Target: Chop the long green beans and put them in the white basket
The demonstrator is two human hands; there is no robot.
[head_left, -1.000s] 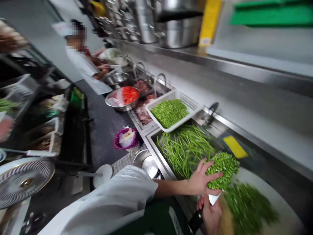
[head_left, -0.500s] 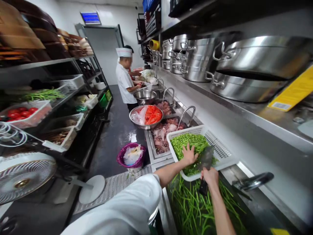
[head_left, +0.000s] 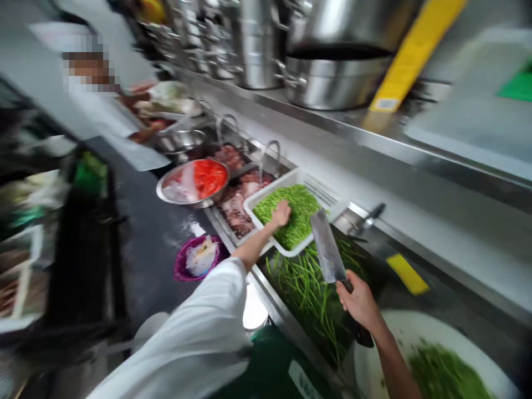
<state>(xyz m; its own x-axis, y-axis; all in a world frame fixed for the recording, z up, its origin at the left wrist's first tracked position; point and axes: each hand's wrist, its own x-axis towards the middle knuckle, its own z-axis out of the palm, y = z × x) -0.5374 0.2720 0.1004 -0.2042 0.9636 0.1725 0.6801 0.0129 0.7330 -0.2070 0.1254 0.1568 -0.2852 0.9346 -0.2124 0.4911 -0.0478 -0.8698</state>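
Note:
My right hand (head_left: 359, 299) grips the black handle of a cleaver (head_left: 327, 246), its broad blade pointing up and away above long green stalks (head_left: 307, 293) on the dark worktop. My left hand (head_left: 281, 213) is on a heap of finely chopped greens (head_left: 297, 205) in a white plastic basket (head_left: 293, 253). Its fingers are bent down and mostly hidden, so I cannot tell how far they are closed. The cleaver blade is just right of the basket's near corner.
Sinks of raw meat (head_left: 236, 213) lie beyond the basket. Beside them sits a steel bowl (head_left: 166, 194) with red and clear bags. A white tub (head_left: 399, 321) holds greens at lower right. Steel pots (head_left: 341, 83) line the shelf. A co-worker (head_left: 100, 116) stands further along; a purple-lined bin (head_left: 180, 266) is on the left.
The view has swung right and down, bringing in the white tub. The cleaver has come back out of the basket toward me. My left hand, spread before, now has its fingers bent down.

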